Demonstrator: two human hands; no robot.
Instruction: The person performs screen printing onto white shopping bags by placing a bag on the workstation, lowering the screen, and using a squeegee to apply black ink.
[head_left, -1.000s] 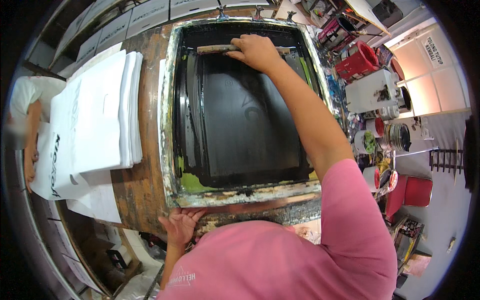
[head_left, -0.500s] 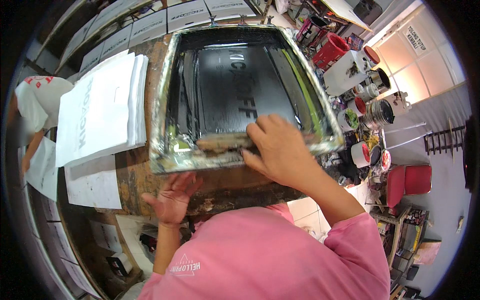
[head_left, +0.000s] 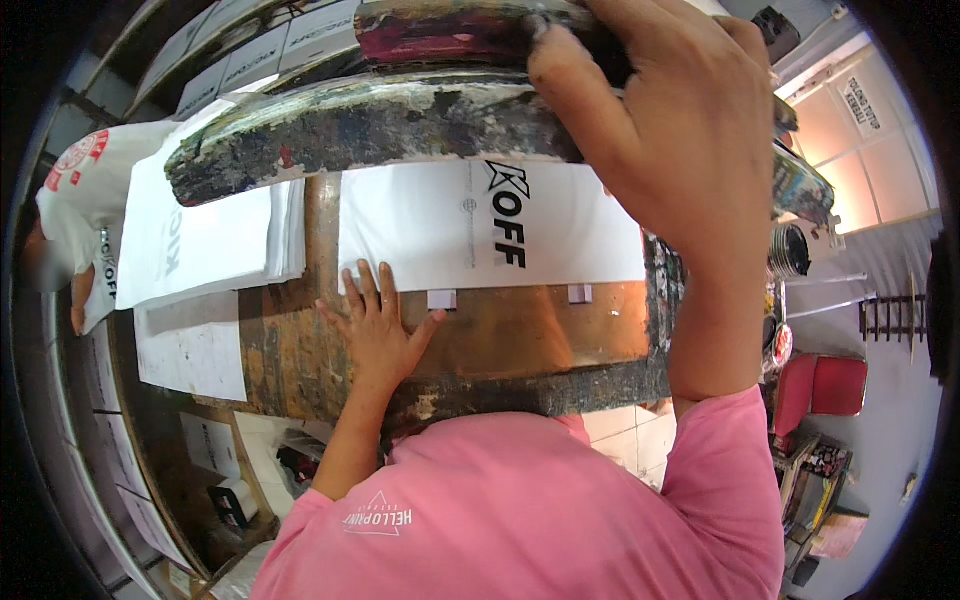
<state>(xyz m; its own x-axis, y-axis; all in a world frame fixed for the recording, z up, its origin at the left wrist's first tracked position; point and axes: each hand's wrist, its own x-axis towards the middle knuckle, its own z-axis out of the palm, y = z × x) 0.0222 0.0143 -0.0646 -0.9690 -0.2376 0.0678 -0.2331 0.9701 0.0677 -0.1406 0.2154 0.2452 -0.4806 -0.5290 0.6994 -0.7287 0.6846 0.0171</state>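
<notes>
The wooden screen-printing frame [head_left: 380, 125], crusted with dried ink, is raised and tilted up close to me. My right hand [head_left: 660, 120] grips it near its right end, fingertips partly out of view. A stained wooden bar, probably the squeegee [head_left: 450, 35], lies behind the frame's edge by my thumb. Below the frame, a flat white bag [head_left: 420, 225] with fresh-looking black lettering lies on the brown board [head_left: 520, 335]; its far part is hidden. My left hand [head_left: 380, 325] is open, fingers spread, fingertips on the bag's near left corner.
Two small pale tabs [head_left: 441, 299] sit along the bag's near edge. A thick stack of white printed bags [head_left: 215, 235] stands at left over a white sheet [head_left: 190, 345]. A person in white [head_left: 105, 180] works beyond it. Ink cans [head_left: 790, 250] and a red chair [head_left: 835, 385] are at right.
The frame has swung up from the table, uncovering the printed bag. My right hand rose with it from the near edge. My left hand moved forward onto the bag's corner.
</notes>
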